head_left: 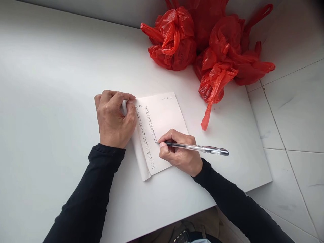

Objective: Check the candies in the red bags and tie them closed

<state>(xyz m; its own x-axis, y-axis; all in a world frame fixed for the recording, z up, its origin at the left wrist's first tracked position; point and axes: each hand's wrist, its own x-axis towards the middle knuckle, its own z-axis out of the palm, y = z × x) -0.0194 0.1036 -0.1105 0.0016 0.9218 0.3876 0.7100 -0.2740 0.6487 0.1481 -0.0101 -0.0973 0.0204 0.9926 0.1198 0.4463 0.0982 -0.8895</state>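
A small white notebook [169, 118] lies slightly turned on the table, its left part folded or curled back. Two columns of handwritten two-digit numbers run down its page, with faint writing at the top right. At the upper left corner my left hand [115, 118] is closed on the notebook's edge, thumb and index finger at the paper. Between the fingers of my right hand [182, 152] is a clear pen [202, 148] with a black grip. Its tip is at the page, just by the lowest number of the second column.
Several red plastic bags [179, 40], knotted and bulging, sit along the far right of the white table [58, 84]; their contents are hidden. One bag's twisted handle points toward the notebook. Beyond the table's right edge are pale floor tiles [301, 118].
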